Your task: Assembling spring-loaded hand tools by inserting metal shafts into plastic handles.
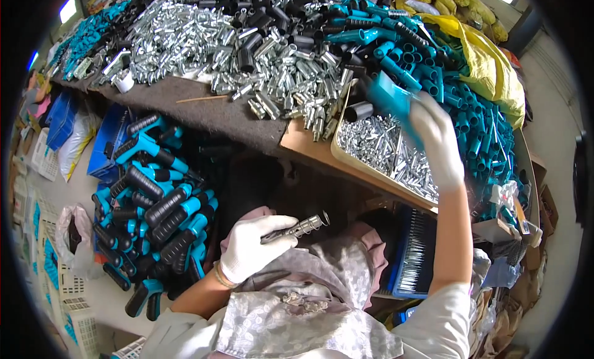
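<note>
My left hand [252, 247], in a white glove, is closed around a silver metal cylinder with a coil spring [304, 227] sticking out of its end, held above my lap. Over the tray, my right hand [437, 127], also gloved, grips a teal plastic piece [395, 105]; motion smears it, so its exact shape is unclear. Beneath that piece lies the shallow tray [365, 169] of small metal pins [387, 147]. A black tube [358, 111] rests at the tray's far left corner. Teal tubular parts [470, 121] are heaped just right of my right hand.
Shiny metal sleeves [297, 80] and black tubes [250, 52] cover the bench [216, 114]. Left of my lap rises a pile of teal-and-black handles [164, 210]. A blue bin [410, 291] of thin metal rods stands below the tray. A yellow sack [486, 65] drapes the teal heap.
</note>
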The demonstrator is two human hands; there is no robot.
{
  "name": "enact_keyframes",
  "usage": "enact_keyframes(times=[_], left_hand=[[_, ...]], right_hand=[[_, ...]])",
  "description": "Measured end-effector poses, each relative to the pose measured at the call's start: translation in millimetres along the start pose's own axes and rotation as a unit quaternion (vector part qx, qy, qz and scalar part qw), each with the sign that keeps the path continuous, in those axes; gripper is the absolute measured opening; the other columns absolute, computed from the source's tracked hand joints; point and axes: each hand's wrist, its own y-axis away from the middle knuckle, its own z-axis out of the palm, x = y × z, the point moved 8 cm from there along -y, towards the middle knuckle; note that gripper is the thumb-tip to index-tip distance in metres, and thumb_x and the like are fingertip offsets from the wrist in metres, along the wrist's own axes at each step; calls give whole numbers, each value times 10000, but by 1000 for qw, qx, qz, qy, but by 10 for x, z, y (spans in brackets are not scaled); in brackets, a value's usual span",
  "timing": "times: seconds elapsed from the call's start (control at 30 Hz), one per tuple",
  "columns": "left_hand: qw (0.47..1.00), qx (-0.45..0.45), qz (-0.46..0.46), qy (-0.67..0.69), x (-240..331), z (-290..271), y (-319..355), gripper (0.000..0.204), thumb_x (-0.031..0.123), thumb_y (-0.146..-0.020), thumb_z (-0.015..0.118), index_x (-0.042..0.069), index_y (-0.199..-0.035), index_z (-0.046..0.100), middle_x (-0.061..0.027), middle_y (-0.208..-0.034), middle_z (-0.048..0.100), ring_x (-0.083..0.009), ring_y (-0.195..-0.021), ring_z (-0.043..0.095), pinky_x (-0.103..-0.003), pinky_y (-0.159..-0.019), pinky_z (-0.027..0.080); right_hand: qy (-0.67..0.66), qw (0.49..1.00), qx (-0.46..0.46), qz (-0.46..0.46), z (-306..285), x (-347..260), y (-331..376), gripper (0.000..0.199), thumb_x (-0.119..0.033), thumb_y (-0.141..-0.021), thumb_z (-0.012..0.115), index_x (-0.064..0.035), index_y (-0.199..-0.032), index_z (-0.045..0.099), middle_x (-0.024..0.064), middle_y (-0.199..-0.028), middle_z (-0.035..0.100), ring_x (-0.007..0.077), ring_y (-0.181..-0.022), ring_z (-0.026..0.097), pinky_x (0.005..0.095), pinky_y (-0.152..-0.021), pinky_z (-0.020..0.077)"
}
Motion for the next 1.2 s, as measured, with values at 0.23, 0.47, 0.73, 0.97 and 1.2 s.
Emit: enact_keyframes(times=[0.23, 0.47, 0.73, 0.97, 1.2], left_hand=[[985, -119, 105, -64, 196, 274, 41, 327, 123, -780, 808, 6, -1069, 710, -151, -931, 718, -283, -803, 718, -334, -714, 567], [971, -214, 97, -51, 178, 482, 102, 339, 130, -751, 833, 25, -1054, 722, -132, -906, 720, -286, -802, 713, -332, -707, 560], [975, -178, 105, -87, 184, 611, 179, 387, 286, -801, 787, 115, -1131, 677, -93, -821, 689, -270, -679, 677, -374, -612, 514], [960, -257, 87, -74, 150, 668, 261, 457, 339, -793, 798, 132, -1183, 684, -115, -817, 690, -277, -710, 694, -357, -629, 527], [945, -310, 94, -52, 119, 940, 288, 550, 319, -782, 814, 63, -1238, 647, -143, -911, 711, -303, -775, 713, -364, -682, 565]], right_hand=[[-7, 957, -192, 217, 324, 283, 1793, 341, -137, -790, 762, 10, -1086, 677, 119, -912, 705, 174, -817, 655, 315, -791, 526], [-21, 943, -277, 185, 409, 264, 1907, 326, -85, -777, 782, -3, -1080, 698, 126, -890, 705, 167, -781, 652, 302, -743, 526], [-52, 947, -252, 191, 957, 222, 2025, 339, -80, -820, 762, 15, -1135, 680, 110, -973, 706, 145, -795, 659, 290, -746, 541], [-237, 833, -316, 387, 1211, 486, 2296, 375, -185, -909, 707, 12, -1219, 635, 50, -866, 657, 73, -631, 563, 225, -553, 448], [-229, 858, -319, 332, 1401, 412, 2238, 438, -171, -864, 726, 13, -1250, 629, 64, -986, 682, 96, -779, 599, 242, -650, 489]])
